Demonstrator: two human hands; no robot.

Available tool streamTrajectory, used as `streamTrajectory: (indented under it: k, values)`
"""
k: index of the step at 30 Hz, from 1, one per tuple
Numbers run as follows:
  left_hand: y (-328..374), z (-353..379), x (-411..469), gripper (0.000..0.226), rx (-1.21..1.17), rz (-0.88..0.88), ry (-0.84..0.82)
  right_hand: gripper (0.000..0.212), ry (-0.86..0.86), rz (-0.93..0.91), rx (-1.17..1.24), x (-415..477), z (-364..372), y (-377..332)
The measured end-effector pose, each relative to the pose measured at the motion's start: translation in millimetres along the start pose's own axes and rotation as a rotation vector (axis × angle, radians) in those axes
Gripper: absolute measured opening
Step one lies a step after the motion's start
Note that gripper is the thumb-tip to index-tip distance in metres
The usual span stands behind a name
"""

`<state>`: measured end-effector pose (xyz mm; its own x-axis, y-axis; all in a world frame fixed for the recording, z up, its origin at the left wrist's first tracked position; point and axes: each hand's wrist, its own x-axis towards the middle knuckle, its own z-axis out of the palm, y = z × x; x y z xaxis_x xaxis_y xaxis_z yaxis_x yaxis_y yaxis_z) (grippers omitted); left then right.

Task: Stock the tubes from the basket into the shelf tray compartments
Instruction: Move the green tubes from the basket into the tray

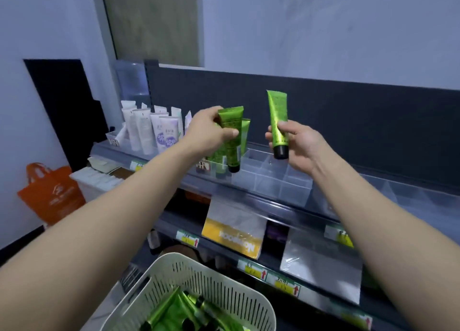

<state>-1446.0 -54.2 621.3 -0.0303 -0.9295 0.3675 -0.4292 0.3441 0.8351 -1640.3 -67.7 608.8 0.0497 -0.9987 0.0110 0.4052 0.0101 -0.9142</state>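
Observation:
My left hand (209, 129) grips a green tube with a black cap (230, 131), cap down, over the left end of the clear shelf tray (273, 178). Another green tube (246, 131) stands in the tray just behind it. My right hand (296, 141) holds a second green tube (277, 121) upright, cap down, above the tray's empty middle compartments. At the bottom of the view, the cream slotted basket (224, 276) holds several more green tubes (179, 310).
White and purple tubes (151, 131) fill a tray at the shelf's left. An orange bag (49, 193) hangs low at the left. Lower shelves carry price tags (251, 268), a yellow sign (231, 236) and a plastic-wrapped pack (321, 263). A dark back panel (348, 121) rises behind the shelf.

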Motion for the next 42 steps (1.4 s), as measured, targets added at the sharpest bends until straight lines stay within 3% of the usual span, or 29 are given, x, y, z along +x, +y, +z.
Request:
streamTrajectory:
  k: [6,10,14,16,24,30,37,42]
  values:
    - [5,30,35,0.018,0.075,0.026,0.033,0.018,0.111,-0.158,-0.356,42,-20,-3]
    - [-12,46,51,0.027,0.181,-0.032,0.016,0.019,0.107,-0.188,-0.428,67,-30,2]
    - [-26,53,55,0.065,0.285,-0.111,-0.017,0.017,0.031,-0.188,-0.522,86,-30,9]
    - [-31,52,57,0.07,0.322,-0.14,-0.055,0.013,-0.047,-0.165,-0.574,93,-26,16]
    - [-38,50,57,0.056,0.379,-0.131,-0.052,0.016,-0.197,-0.088,-0.832,105,-17,46]
    - [-39,44,55,0.029,0.396,-0.052,-0.015,0.018,-0.191,-0.109,-0.793,98,-18,46]
    - [-39,24,34,0.025,0.271,0.003,0.157,0.032,0.148,-0.327,-0.797,77,-11,31]
    - [-59,12,1,0.014,0.246,-0.054,0.087,0.024,0.243,-0.593,-0.794,23,13,36]
